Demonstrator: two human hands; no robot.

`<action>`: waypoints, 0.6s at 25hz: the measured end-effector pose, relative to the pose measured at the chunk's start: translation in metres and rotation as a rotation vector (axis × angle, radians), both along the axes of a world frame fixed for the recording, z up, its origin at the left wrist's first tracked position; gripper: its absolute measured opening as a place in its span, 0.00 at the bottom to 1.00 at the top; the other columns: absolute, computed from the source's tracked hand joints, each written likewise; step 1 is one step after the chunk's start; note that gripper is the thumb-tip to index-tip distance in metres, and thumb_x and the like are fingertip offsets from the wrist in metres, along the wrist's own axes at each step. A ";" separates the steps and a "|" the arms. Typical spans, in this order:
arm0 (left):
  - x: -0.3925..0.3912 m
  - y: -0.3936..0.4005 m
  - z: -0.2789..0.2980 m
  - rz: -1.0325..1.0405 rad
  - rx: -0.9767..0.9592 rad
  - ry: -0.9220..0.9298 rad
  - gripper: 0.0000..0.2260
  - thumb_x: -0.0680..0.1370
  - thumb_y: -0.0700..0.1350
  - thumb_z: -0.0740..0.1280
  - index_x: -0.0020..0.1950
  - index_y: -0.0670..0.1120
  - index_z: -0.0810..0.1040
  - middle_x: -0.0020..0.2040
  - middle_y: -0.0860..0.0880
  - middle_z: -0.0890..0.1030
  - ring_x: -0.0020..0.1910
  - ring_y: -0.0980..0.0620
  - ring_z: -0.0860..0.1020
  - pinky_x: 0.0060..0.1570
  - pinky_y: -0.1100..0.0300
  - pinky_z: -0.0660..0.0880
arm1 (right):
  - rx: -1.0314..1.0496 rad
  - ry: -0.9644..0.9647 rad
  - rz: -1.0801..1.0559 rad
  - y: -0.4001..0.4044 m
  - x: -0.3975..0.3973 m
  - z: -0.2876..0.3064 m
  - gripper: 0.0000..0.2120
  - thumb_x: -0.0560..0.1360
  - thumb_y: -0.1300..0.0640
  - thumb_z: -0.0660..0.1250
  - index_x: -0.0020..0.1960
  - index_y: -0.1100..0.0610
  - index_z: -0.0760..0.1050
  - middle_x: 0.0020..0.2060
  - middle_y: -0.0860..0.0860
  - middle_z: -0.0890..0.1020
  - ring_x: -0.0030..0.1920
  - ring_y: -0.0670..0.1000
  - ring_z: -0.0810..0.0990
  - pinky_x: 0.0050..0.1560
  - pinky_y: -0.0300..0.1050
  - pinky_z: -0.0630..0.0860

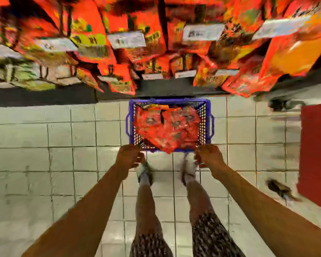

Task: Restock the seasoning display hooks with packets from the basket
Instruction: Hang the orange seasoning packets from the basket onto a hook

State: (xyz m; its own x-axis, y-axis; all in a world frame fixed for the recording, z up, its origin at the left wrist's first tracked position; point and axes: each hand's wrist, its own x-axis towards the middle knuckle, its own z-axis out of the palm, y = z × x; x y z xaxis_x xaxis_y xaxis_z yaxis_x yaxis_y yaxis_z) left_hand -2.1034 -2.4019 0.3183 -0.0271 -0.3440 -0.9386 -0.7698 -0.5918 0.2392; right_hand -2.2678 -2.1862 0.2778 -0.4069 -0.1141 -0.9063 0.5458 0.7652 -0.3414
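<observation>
A blue plastic basket [208, 115] stands on the tiled floor in front of my feet. It is heaped with red-orange seasoning packets [165, 128]. My left hand [129, 157] is at the basket's near left corner and my right hand [208, 156] is at its near right corner. The fingers of both hands are curled at the near rim, though the blur hides the exact grip. Above the basket, rows of red and orange packets [119, 43] hang on the display hooks behind white price tags [127, 39].
The black base of the display [165, 88] runs along the floor just behind the basket. A red panel [315, 154] stands at the right edge, with a dark object [280, 189] lying on the tiles beside it. White tiled floor [44, 145] spreads to the left.
</observation>
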 end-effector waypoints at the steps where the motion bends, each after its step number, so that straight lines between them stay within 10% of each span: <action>1: 0.002 0.005 -0.024 -0.038 0.015 -0.017 0.08 0.84 0.41 0.59 0.46 0.45 0.75 0.43 0.45 0.80 0.36 0.50 0.79 0.37 0.61 0.76 | 0.032 -0.019 0.048 0.004 0.007 -0.027 0.12 0.80 0.57 0.64 0.38 0.55 0.76 0.36 0.58 0.81 0.35 0.57 0.80 0.43 0.57 0.80; 5: -0.003 0.013 -0.130 -0.079 0.062 -0.034 0.08 0.81 0.40 0.62 0.43 0.45 0.77 0.36 0.46 0.79 0.30 0.51 0.76 0.24 0.67 0.72 | 0.110 -0.027 0.246 0.006 0.021 -0.137 0.09 0.79 0.59 0.62 0.45 0.60 0.80 0.42 0.62 0.84 0.40 0.60 0.83 0.49 0.58 0.82; 10: -0.008 0.012 -0.240 -0.268 0.116 -0.075 0.08 0.80 0.42 0.62 0.41 0.46 0.75 0.37 0.45 0.77 0.32 0.50 0.72 0.34 0.59 0.67 | 0.128 0.245 0.850 -0.021 0.011 -0.254 0.15 0.78 0.57 0.61 0.63 0.57 0.76 0.54 0.58 0.82 0.53 0.61 0.81 0.48 0.50 0.76; 15: -0.008 0.000 -0.308 -0.481 0.116 -0.075 0.07 0.81 0.39 0.61 0.47 0.42 0.78 0.42 0.45 0.81 0.41 0.46 0.80 0.45 0.53 0.78 | 0.116 0.565 1.234 -0.074 -0.017 -0.333 0.46 0.71 0.53 0.73 0.81 0.58 0.51 0.80 0.59 0.53 0.79 0.62 0.54 0.72 0.62 0.63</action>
